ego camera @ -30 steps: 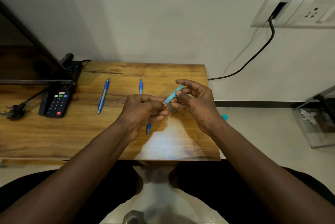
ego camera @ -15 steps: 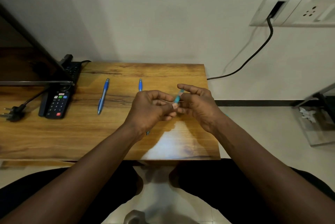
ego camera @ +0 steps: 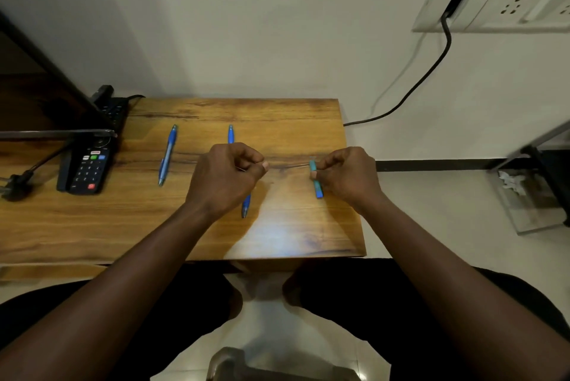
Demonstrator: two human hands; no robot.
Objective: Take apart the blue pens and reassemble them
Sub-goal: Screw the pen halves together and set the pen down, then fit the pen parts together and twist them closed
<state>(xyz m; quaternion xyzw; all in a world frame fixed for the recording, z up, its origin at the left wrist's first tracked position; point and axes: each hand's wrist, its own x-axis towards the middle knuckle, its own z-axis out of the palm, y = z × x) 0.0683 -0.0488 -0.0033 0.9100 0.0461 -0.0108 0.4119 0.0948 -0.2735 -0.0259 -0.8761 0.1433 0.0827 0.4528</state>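
Observation:
My right hand [ego camera: 347, 175] grips a short light-blue pen barrel [ego camera: 317, 186], held nearly upright over the wooden table [ego camera: 293, 235]. My left hand [ego camera: 226, 178] pinches one end of a thin refill [ego camera: 288, 165], which runs level to the barrel's upper end; whether it touches is unclear. One whole blue pen [ego camera: 167, 155] lies on the table to the left. A second blue pen [ego camera: 245, 206] lies partly hidden under my left hand, with both of its ends showing.
A black remote [ego camera: 88, 169] and a power strip [ego camera: 114, 109] lie at the table's left, beside a dark screen edge and a plug [ego camera: 14, 185]. The table ends just right of my right hand. A black cable [ego camera: 431, 67] hangs from a wall socket.
My hands were together at the table's middle and have moved apart sideways. The thin refill now stretches between them, outside the barrel, and the barrel has gone right with my right hand.

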